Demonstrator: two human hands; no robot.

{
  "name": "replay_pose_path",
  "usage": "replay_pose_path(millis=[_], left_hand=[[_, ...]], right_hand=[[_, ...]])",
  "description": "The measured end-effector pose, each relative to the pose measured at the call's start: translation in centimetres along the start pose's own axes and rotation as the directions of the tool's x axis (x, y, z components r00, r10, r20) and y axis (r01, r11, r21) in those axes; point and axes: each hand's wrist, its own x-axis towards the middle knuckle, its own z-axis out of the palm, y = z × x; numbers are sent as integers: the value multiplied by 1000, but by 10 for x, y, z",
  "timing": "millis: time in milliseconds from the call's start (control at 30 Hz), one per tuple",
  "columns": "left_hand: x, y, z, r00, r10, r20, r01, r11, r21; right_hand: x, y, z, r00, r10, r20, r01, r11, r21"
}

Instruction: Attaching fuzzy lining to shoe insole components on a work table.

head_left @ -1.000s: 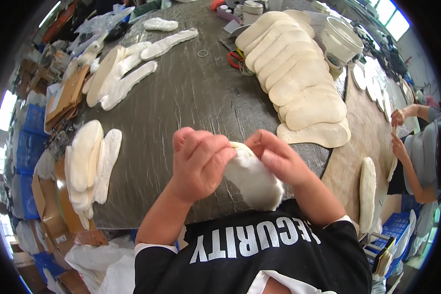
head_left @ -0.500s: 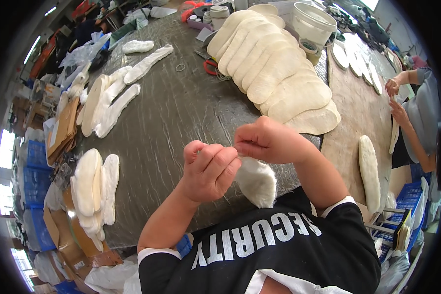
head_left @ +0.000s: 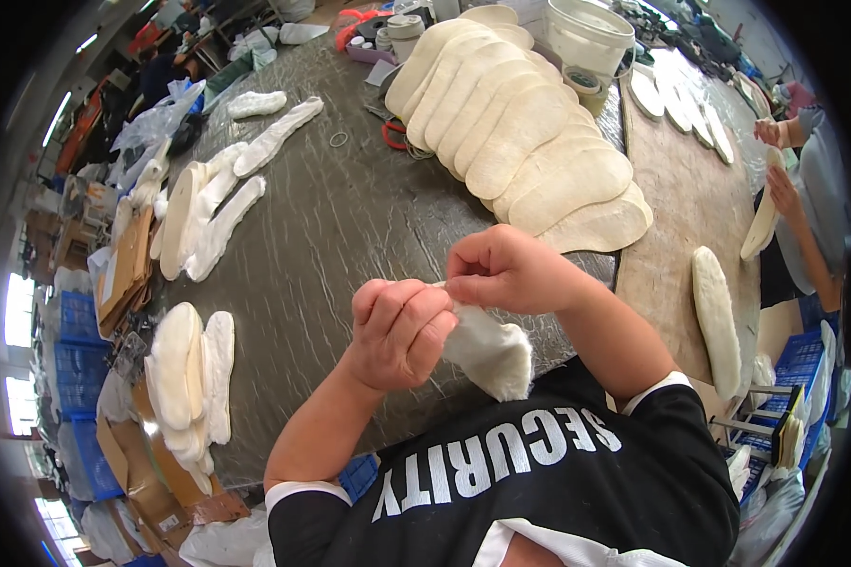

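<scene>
A white fleecy insole [head_left: 490, 352] hangs between my two hands above the near edge of the dark table [head_left: 350, 227]. My left hand [head_left: 399, 333] is curled into a fist around its upper end. My right hand [head_left: 506, 269] pinches the same top edge with thumb and fingertips, just to the right of the left fist. The lower, fluffy end of the insole dangles free toward my chest.
A fanned stack of beige insoles [head_left: 525, 132] lies at the far right of the table, with a white bucket [head_left: 591, 33] behind. White fleecy insoles are piled at the left [head_left: 191, 364] and far left [head_left: 213, 213]. Another person's hands [head_left: 775, 189] hold an insole at the right.
My hands have risen and drawn together at the insole's top edge, so it now hangs down instead of lying wrapped between them. The view shifted slightly.
</scene>
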Motion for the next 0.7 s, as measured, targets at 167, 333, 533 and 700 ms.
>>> replay_pose_path(millis=[167, 333, 533, 700], left_hand=[[1, 4, -5, 991, -18, 130, 28, 997, -75], [2, 56, -30, 940, 76, 333, 83, 894, -439], [7, 32, -36, 935, -203, 291, 316, 849, -423], [21, 31, -52, 796, -508, 329, 605, 681, -412]], right_hand=[[0, 11, 12, 995, 34, -98, -27, 997, 67], [7, 39, -5, 924, 104, -367, -106, 994, 17], [9, 39, 13, 995, 14, -101, 23, 933, 359], [-3, 45, 31, 996, -78, 47, 33, 787, 616]])
